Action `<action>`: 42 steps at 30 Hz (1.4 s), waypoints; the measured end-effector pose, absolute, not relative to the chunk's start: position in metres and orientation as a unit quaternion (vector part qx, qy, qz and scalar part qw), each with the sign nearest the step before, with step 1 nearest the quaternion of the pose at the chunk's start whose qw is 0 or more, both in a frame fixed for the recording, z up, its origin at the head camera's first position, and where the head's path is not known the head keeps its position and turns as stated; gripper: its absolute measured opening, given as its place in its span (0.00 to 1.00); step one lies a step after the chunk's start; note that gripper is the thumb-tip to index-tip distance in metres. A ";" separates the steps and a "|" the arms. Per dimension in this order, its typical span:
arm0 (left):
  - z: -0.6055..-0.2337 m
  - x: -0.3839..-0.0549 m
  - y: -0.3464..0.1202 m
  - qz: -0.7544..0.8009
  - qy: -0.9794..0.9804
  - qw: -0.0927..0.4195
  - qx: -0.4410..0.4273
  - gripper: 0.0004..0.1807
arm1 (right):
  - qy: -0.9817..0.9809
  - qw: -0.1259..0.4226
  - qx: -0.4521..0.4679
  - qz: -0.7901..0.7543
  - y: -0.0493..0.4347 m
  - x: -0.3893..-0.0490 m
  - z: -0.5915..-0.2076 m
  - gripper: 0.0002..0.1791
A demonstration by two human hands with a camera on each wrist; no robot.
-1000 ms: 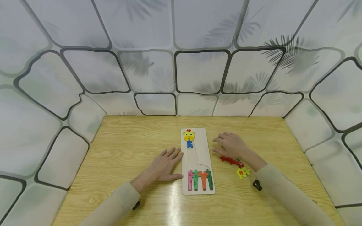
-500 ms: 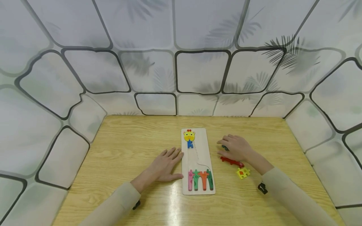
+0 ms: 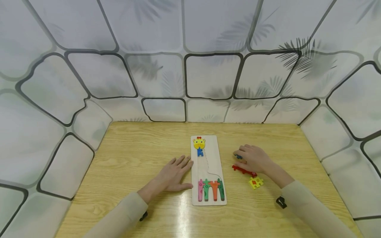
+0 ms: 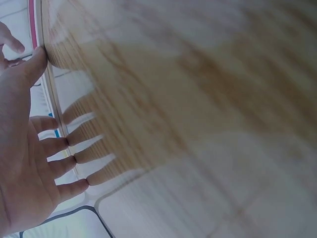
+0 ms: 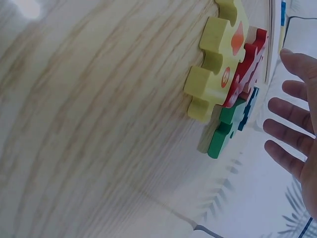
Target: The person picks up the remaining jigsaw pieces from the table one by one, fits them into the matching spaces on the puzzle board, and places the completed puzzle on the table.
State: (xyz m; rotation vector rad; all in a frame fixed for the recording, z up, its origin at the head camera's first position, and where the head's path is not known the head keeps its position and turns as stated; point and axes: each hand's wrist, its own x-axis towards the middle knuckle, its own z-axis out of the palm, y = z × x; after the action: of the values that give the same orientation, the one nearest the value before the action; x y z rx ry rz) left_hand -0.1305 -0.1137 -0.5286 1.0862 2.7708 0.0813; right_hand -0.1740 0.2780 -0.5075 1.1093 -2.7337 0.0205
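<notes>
- Board [image 3: 213, 157]: pale, on table [image 3: 143, 142], btwn hands; yel. giraffe head [image 3: 199, 143], 4 multicol. legs [image 3: 214, 191].
- L hand [image 3: 175, 175]: flat, spread, at board's edge.
- R hand [image 3: 253, 158]: unclenched, over loose pcs [image 5: 218, 84] (red, yel., grn., blue).

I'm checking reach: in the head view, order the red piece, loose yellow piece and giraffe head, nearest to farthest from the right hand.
From the right hand:
1. Red piece, on the table beside it
2. Loose yellow piece, just past the red
3. Giraffe head, leftward on the board
</notes>
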 end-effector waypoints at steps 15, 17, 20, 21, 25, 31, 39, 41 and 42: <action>-0.529 -0.131 -0.113 0.027 0.927 0.079 0.366 0.53 | -0.927 0.087 0.364 0.008 0.288 -0.166 -0.511 0.19; -0.530 -0.131 -0.114 0.028 0.927 0.080 0.365 0.53 | -0.928 0.083 0.364 0.007 0.288 -0.166 -0.511 0.18; -0.530 -0.132 -0.114 0.029 0.927 0.079 0.365 0.53 | -0.927 0.080 0.367 0.005 0.287 -0.166 -0.511 0.16; -0.530 -0.131 -0.114 0.029 0.928 0.079 0.364 0.53 | -0.926 0.080 0.368 0.005 0.287 -0.166 -0.511 0.16; -0.529 -0.131 -0.114 0.032 0.927 0.082 0.364 0.52 | -0.924 0.080 0.373 0.000 0.287 -0.166 -0.512 0.15; -0.528 -0.130 -0.113 0.024 0.927 0.081 0.366 0.53 | -0.923 0.072 0.377 -0.010 0.288 -0.164 -0.512 0.13; -0.529 -0.130 -0.114 0.026 0.927 0.076 0.365 0.52 | -0.920 0.070 0.385 -0.020 0.291 -0.166 -0.513 0.10; -0.529 -0.130 -0.114 0.027 0.928 0.076 0.364 0.52 | -0.918 0.072 0.389 -0.018 0.291 -0.166 -0.514 0.09; -0.529 -0.130 -0.114 0.028 0.928 0.076 0.364 0.52 | -0.917 0.074 0.390 -0.018 0.291 -0.167 -0.514 0.08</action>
State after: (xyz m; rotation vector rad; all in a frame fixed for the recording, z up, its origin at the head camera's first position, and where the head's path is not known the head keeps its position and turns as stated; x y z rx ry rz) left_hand -0.1297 -0.1144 -0.5288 1.0925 2.7821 0.0854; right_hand -0.1667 0.2911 -0.5144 1.1723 -2.7544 -0.0526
